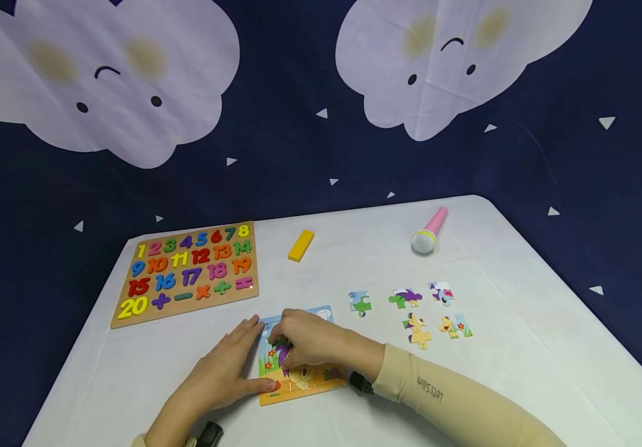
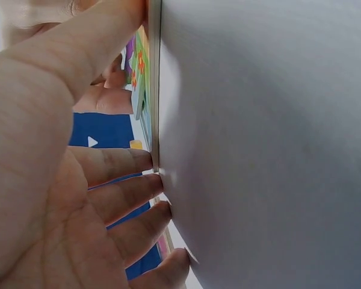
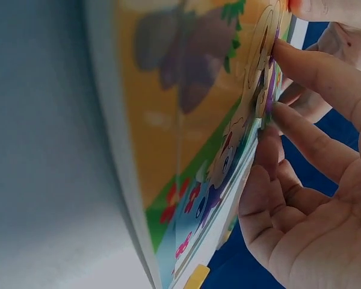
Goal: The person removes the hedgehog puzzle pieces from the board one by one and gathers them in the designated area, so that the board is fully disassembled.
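Note:
A picture puzzle board (image 1: 321, 390) with a cartoon lion scene lies near the front of the table. My left hand (image 1: 220, 366) steadies it, fingers extended along its left edge and the thumb lying on its lower left corner. Over the board's left half, my right hand (image 1: 312, 338) pinches a puzzle piece (image 1: 283, 354) with purple on it, just at the board's surface. In the right wrist view, the fingertips (image 3: 280, 111) meet the piece's edge. Part of the board is hidden under the right hand. Loose puzzle pieces (image 1: 420, 331) lie to the right.
A wooden number board (image 1: 187, 273) with coloured numerals lies at the back left. Near the back edge are a yellow block (image 1: 301, 246) and a pink toy microphone (image 1: 429, 231). Behind the table hangs a dark blue cloth (image 1: 282, 124) with clouds.

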Action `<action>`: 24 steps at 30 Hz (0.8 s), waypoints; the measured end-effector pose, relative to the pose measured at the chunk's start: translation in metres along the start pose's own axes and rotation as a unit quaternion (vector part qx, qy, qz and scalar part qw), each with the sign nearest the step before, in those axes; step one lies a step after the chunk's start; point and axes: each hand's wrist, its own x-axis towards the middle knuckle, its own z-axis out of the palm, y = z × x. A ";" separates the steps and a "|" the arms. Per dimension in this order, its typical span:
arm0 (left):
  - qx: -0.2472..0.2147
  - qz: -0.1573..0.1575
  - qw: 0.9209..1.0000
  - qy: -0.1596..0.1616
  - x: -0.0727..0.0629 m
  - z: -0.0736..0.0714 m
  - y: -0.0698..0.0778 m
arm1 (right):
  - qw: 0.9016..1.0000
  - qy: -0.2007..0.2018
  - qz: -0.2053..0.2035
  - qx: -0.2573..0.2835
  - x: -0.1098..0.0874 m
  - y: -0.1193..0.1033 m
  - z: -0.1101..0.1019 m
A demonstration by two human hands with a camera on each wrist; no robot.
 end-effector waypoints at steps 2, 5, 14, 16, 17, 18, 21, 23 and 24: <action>0.003 -0.001 1.000 0.000 0.000 0.000 0.000 | 1.000 0.001 0.000 -0.004 0.000 0.000 0.000; 0.006 -0.002 1.000 0.000 0.000 0.000 -0.001 | 1.000 0.001 0.001 -0.008 -0.001 0.000 -0.001; 0.008 -0.006 1.000 -0.001 0.000 0.000 0.000 | 1.000 0.003 -0.009 -0.017 0.000 0.001 0.000; 0.007 -0.007 1.000 -0.002 -0.001 0.000 0.001 | 1.000 0.003 -0.012 -0.020 0.001 0.002 0.000; 0.007 -0.007 1.000 -0.002 -0.001 0.000 0.001 | 1.000 0.004 -0.014 -0.023 0.001 0.002 0.000; 0.008 -0.007 1.000 -0.002 -0.001 0.000 0.001 | 0.999 0.005 -0.017 -0.027 0.002 0.002 0.000; 0.008 -0.006 1.000 -0.002 0.000 0.000 0.001 | 0.999 0.010 -0.025 -0.043 0.002 0.003 0.000; 0.009 -0.005 1.000 -0.002 0.000 0.000 0.000 | 0.998 0.014 -0.030 -0.055 0.002 0.003 -0.001; 0.010 -0.005 1.000 -0.002 0.000 0.000 0.000 | 0.998 0.017 -0.032 -0.060 0.002 0.002 -0.001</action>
